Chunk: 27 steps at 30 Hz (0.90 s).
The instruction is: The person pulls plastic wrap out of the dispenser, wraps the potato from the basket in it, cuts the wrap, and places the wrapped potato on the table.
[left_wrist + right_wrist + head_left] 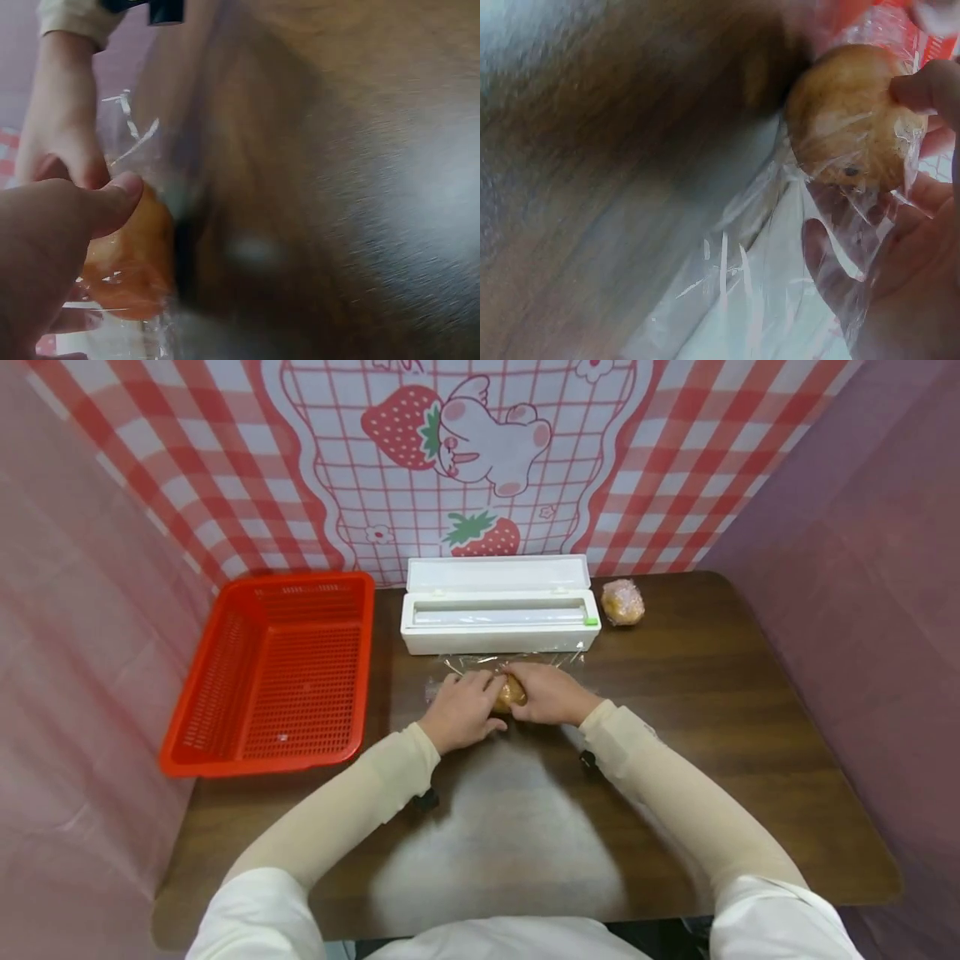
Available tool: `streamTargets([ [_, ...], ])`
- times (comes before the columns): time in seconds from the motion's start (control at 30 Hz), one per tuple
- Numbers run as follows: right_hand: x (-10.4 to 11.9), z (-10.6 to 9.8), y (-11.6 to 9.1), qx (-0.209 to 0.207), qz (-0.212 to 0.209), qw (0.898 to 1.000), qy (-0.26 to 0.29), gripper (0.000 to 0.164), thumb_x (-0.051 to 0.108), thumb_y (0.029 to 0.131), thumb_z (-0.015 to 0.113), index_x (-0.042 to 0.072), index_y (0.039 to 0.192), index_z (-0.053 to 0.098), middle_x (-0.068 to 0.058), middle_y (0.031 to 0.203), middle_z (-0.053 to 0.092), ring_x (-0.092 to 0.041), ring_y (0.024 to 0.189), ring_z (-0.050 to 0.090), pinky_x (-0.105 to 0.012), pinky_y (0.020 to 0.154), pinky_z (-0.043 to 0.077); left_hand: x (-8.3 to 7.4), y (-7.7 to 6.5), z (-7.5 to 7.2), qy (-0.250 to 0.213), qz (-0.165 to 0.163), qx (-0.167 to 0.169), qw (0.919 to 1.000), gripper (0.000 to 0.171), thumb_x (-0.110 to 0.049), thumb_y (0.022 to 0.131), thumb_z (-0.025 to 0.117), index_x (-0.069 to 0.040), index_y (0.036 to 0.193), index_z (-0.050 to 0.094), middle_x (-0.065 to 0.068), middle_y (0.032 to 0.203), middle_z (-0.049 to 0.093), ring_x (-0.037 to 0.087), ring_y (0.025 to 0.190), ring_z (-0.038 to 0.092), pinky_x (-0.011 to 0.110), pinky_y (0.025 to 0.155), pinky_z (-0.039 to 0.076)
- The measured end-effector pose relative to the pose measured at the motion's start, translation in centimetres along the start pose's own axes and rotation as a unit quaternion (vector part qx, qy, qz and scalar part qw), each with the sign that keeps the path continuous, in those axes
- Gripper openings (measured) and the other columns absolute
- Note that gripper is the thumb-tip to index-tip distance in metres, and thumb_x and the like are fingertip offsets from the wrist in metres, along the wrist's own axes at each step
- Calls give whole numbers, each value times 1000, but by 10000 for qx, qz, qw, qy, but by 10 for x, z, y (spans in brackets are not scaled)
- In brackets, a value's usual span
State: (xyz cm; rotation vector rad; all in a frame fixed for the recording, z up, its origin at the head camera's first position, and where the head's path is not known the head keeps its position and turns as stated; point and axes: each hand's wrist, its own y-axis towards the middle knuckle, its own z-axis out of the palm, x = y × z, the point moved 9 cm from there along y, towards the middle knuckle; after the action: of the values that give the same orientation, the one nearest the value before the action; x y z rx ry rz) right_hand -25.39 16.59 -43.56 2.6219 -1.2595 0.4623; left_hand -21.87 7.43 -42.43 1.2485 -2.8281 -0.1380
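Note:
A round yellow-brown potato (510, 693) lies in clear plastic wrap (742, 277) on the table, in front of the white box. My left hand (461, 710) holds its left side, and in the left wrist view the thumb presses on the skin. From the right, my right hand (551, 693) grips it with thumb and fingers; part of that hand shows through loose film in the right wrist view. The wrap clings to the potato and trails off loosely. A dark spot marks its skin. Fingers cover much of it in the head view.
Behind the hands stands a white wrap dispenser (498, 643), lid raised, with a green slider at its right end. A red plastic basket (363, 668) is at the left. Another wrapped yellowish item (622, 603) sits right of the dispenser. A checked cloth (217, 468) hangs behind the table.

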Motion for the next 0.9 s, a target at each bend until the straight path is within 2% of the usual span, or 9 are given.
streamTargets([
  [0.23, -2, 6, -3, 452, 428, 9939, 914, 61, 24, 77, 74, 1, 131, 55, -11, 102, 68, -20, 80, 63, -33, 68, 53, -10, -5, 11, 302, -49, -174, 9994, 89, -59, 83, 75, -7, 149, 45, 11, 130, 60, 28, 122, 55, 57, 100, 39],
  [0.37, -2, 13, -5, 856, 531, 9866, 1287, 57, 24, 78, 69, 3, 130, 56, -9, 101, 68, -17, 79, 64, -31, 67, 53, -19, -7, 11, 532, 60, -220, 9983, 87, -57, 84, 75, -3, 146, 48, 11, 125, 64, 28, 118, 58, 60, 103, 37],
  [0.47, 0, 13, -7, 971, 481, 9841, 1404, 53, 23, 81, 65, 2, 129, 58, -10, 105, 68, -19, 84, 64, -34, 73, 54, -21, -5, 12, 529, 78, -106, 9985, 83, -58, 84, 74, -2, 142, 52, 11, 123, 66, 29, 114, 60, 61, 104, 37],
  [0.57, 2, 8, -8, 823, 381, 9883, 1228, 50, 22, 86, 63, 0, 130, 60, -14, 114, 68, -25, 96, 65, -40, 84, 53, -18, 1, 14, 428, 0, 199, 9989, 80, -61, 85, 72, -4, 138, 55, 10, 120, 67, 29, 110, 62, 60, 102, 39],
  [0.7, 6, -3, -15, 343, 388, 9970, 580, 52, 25, 89, 65, -2, 134, 59, -17, 125, 65, -32, 113, 61, -48, 97, 48, -11, 10, 21, 88, -109, 842, 9964, 79, -65, 85, 69, -6, 136, 58, 8, 117, 67, 29, 108, 63, 57, 95, 45],
  [0.8, 16, -9, -23, -2, 263, 9996, 42, 60, 27, 88, 68, 0, 139, 55, -17, 127, 62, -34, 115, 58, -54, 96, 47, -4, 16, 27, -358, -213, 1314, 9905, 76, -67, 84, 68, -8, 131, 63, 8, 116, 68, 28, 105, 63, 55, 89, 47],
  [0.9, 32, -9, -31, -219, -66, 9991, -355, 68, 30, 87, 74, 2, 144, 50, -15, 126, 61, -33, 111, 58, -54, 90, 48, 5, 21, 32, -928, -404, 1727, 9798, 69, -68, 84, 67, -12, 124, 68, 5, 114, 70, 26, 104, 62, 55, 90, 46],
])
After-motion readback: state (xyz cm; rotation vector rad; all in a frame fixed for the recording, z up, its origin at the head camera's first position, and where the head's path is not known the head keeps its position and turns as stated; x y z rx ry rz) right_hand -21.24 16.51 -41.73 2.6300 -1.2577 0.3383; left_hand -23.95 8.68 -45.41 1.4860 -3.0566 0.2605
